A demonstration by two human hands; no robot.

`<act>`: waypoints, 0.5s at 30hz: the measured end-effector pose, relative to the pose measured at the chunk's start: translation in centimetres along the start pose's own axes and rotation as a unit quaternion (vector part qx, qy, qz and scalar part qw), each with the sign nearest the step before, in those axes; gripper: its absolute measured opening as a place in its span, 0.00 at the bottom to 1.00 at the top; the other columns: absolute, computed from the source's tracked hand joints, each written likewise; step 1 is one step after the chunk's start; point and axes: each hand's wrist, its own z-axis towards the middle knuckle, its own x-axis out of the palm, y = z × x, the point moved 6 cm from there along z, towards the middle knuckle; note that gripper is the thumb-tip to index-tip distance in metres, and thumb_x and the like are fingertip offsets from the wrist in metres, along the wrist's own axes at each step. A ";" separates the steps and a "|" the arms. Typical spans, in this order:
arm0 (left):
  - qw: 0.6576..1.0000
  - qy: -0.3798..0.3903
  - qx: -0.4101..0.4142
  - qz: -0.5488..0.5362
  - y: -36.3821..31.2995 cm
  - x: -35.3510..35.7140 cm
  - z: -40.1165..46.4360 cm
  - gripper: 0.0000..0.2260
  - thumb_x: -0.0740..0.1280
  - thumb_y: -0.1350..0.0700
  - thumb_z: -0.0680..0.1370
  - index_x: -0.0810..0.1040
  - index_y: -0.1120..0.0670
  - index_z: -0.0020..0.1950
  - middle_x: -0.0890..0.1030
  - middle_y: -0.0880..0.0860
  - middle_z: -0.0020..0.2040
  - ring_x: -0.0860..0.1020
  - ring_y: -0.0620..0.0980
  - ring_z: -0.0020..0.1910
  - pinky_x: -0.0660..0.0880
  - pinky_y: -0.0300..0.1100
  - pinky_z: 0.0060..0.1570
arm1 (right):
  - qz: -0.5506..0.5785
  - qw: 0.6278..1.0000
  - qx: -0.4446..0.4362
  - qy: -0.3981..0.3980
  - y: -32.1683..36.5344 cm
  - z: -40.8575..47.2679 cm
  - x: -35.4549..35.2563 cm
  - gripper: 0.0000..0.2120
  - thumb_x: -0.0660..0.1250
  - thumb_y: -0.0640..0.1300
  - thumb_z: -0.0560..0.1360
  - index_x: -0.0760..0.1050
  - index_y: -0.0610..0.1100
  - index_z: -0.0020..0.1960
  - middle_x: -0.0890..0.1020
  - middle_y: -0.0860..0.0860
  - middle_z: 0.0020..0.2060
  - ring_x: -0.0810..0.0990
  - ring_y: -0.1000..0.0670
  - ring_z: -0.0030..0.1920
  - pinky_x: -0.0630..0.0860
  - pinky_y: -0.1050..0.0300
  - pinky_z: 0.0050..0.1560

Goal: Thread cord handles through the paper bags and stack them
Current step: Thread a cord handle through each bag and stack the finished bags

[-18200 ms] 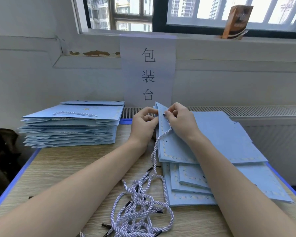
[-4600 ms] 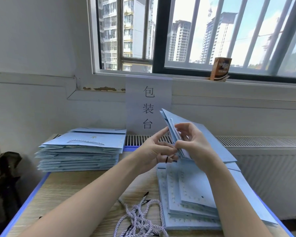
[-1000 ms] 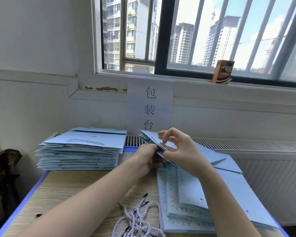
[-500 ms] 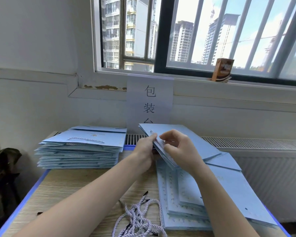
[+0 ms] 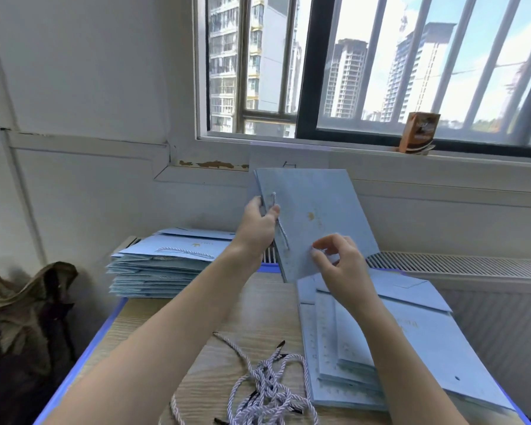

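Note:
A flat light-blue paper bag (image 5: 319,210) is held up in the air, tilted, above the table's far side. My left hand (image 5: 258,222) grips its left edge, thumb on the front beside the white twisted cord handle (image 5: 281,228) that runs down the bag's face. My right hand (image 5: 337,259) hovers at the bag's lower edge with fingers curled, thumb and forefinger close together; whether they touch the bag is unclear. A stack of bags with handles (image 5: 166,265) lies at the left. A pile of bags without handles (image 5: 380,338) lies at the right. Loose cords (image 5: 264,391) lie near me.
The wooden table (image 5: 172,342) has a blue edge. A white radiator (image 5: 460,268) runs behind it under the barred window. A small brown carton (image 5: 419,133) stands on the sill. A dark bag (image 5: 22,326) sits at the left of the table.
The bag has been lifted from low over the right pile to upright in the air, face toward me. My left hand rose with it; my right hand came off its top edge.

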 end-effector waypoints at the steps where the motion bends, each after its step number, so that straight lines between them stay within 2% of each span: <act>1: 1.000 -0.009 0.004 0.000 -0.7 -0.7 0.1 0.07 0.59 0.57 0.85 0.73 0.54 0.61 0.82 0.54 0.54 0.82 0.53 0.49 0.80 0.43 0.37 | 0.002 1.000 0.008 -0.010 -0.1 -0.1 0.0 0.03 0.68 0.40 0.78 0.77 0.47 0.48 0.76 0.50 0.47 0.77 0.50 0.49 0.67 0.69 0.45; 3: 1.000 -0.027 0.012 0.001 -2.2 -2.3 0.2 0.06 0.59 0.57 0.85 0.73 0.54 0.60 0.82 0.52 0.51 0.82 0.52 0.46 0.78 0.41 0.31 | -0.007 1.000 0.012 -0.020 0.4 -0.6 0.6 0.01 0.68 0.41 0.78 0.77 0.46 0.50 0.75 0.50 0.46 0.77 0.52 0.47 0.67 0.72 0.44; 6: 0.997 -0.078 0.022 -0.021 -3.7 -5.2 0.0 0.04 0.60 0.58 0.84 0.74 0.53 0.55 0.82 0.53 0.49 0.82 0.53 0.46 0.79 0.44 0.36 | 0.015 1.000 -0.004 -0.010 2.3 -1.6 2.9 0.09 0.69 0.44 0.79 0.77 0.43 0.58 0.74 0.50 0.52 0.78 0.55 0.48 0.74 0.65 0.51; 7: 0.994 -0.104 0.020 -0.035 -3.9 -6.3 -0.1 0.03 0.61 0.58 0.84 0.74 0.52 0.53 0.81 0.54 0.48 0.82 0.55 0.46 0.79 0.46 0.38 | 0.044 0.999 -0.001 -0.009 3.1 -1.8 3.5 0.11 0.69 0.45 0.79 0.77 0.44 0.60 0.73 0.50 0.54 0.79 0.55 0.49 0.75 0.65 0.51; 10: 0.978 -0.179 0.005 -0.107 -3.6 -9.1 -1.6 0.04 0.62 0.60 0.82 0.74 0.57 0.56 0.81 0.57 0.47 0.83 0.57 0.44 0.81 0.48 0.35 | 0.121 0.993 0.003 -0.009 6.2 -2.0 5.0 0.12 0.67 0.49 0.80 0.77 0.47 0.62 0.75 0.51 0.58 0.79 0.60 0.49 0.72 0.73 0.48; 12: 0.968 -0.207 0.001 -0.139 -3.1 -10.1 -2.8 0.03 0.63 0.61 0.81 0.73 0.57 0.54 0.81 0.58 0.47 0.83 0.57 0.44 0.82 0.47 0.35 | 0.144 0.990 -0.001 -0.001 8.1 -1.9 5.9 0.15 0.66 0.54 0.80 0.77 0.48 0.63 0.76 0.53 0.58 0.78 0.61 0.52 0.71 0.73 0.49; 15: 0.963 -0.242 -0.001 -0.115 -2.1 -11.1 -4.2 0.02 0.64 0.60 0.80 0.72 0.56 0.48 0.78 0.55 0.43 0.80 0.54 0.41 0.81 0.46 0.39 | 0.167 0.986 -0.003 0.015 10.1 -2.4 7.5 0.20 0.67 0.60 0.77 0.76 0.51 0.64 0.76 0.59 0.58 0.76 0.61 0.58 0.71 0.70 0.56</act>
